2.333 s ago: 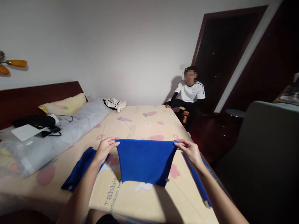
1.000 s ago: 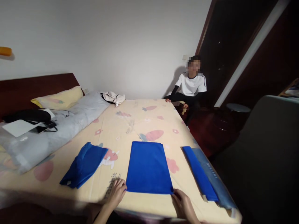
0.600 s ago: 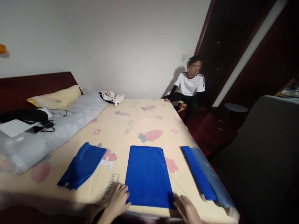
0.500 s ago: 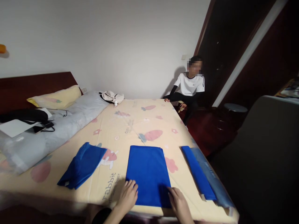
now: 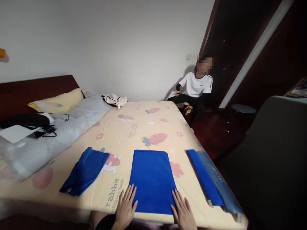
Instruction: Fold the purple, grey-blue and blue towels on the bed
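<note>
A blue cloth (image 5: 152,180), folded into a flat rectangle, lies in front of me on the patterned bed sheet (image 5: 134,127). My left hand (image 5: 126,203) rests with fingers stretched along the cloth's left edge, near its front corner. On the opposite edge lies my right hand (image 5: 181,207), its fingers apart and flat, touching the cloth's right side. To the left is a crumpled blue cloth (image 5: 85,171). At the right side of the bed, a narrow folded blue strip of cloth (image 5: 205,179) sits beside a grey-blue folded piece (image 5: 220,183) with lettering.
A person (image 5: 196,84) in a white shirt sits by the bed's far right corner. Along the left lie a grey quilt (image 5: 74,127), a yellow pillow (image 5: 59,100) and a black bag (image 5: 24,120). A light-coloured bag (image 5: 117,99) is at the back; a stool (image 5: 243,109) stands right.
My hands have gone from curled fingers at the cloth's lower edges to flat, stretched fingers along its sides. The seated person has shifted, drawing one hand back from the bed.
</note>
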{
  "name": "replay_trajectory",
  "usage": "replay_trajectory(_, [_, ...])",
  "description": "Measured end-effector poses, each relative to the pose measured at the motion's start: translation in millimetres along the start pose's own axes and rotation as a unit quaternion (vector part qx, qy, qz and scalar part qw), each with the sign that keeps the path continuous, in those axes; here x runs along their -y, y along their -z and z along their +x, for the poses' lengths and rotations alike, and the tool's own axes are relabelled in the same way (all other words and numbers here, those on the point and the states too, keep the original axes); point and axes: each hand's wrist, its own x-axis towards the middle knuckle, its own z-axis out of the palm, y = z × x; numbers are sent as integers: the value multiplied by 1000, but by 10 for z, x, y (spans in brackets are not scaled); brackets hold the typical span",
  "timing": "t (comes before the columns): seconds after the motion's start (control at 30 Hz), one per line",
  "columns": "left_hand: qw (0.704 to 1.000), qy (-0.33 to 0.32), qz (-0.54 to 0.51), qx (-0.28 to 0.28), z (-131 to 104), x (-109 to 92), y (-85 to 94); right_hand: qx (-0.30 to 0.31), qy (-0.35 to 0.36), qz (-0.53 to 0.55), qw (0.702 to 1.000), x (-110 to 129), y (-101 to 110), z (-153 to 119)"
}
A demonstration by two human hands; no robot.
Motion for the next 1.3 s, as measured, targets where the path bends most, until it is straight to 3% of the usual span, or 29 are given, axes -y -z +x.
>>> replay_trajectory(0.07, [1000,-7,5,-14,-14,63,21,0,-7,2,1000,-55,32,-21])
replay_trajectory(0.13, [1000,0,4,-27,62,6,63,-18,-24,6,1000,46,53,69])
replay_trajectory(0.23, [999,6,-17,-27,331,-263,135,-32,5,32,999,389,75,390])
replay_trajectory(0.33, [998,-22,-54,-6,653,-587,110,6,74,76,994,739,79,772])
replay_trajectory(0.4, [997,-30,-75,14,783,-698,23,43,99,93,990,840,62,937])
replay_trajectory(0.5, [996,14,-77,35,753,-572,-129,65,88,86,990,683,12,943])
replay_trajectory(0.6, [995,75,-56,32,529,-204,-199,42,11,58,997,278,-29,732])
replay_trajectory(0.7, [994,92,-38,34,316,112,-156,32,-40,37,998,-46,-34,533])
replay_trajectory(0.8, [996,87,-24,27,281,217,-45,17,-49,27,998,-77,-4,524])
replay_trajectory(0.97, [999,25,-43,9,707,-12,103,9,41,61,997,357,49,974])
replay_trajectory(1.1, [996,-21,-80,30,1246,-272,-41,65,114,87,988,669,-15,1465])
replay_trajectory(1.2, [995,10,-86,56,1494,-254,-241,92,113,85,986,610,-117,1684])
replay_trajectory(1.3, [994,61,-76,57,1513,-21,-370,69,29,62,995,271,-206,1706])
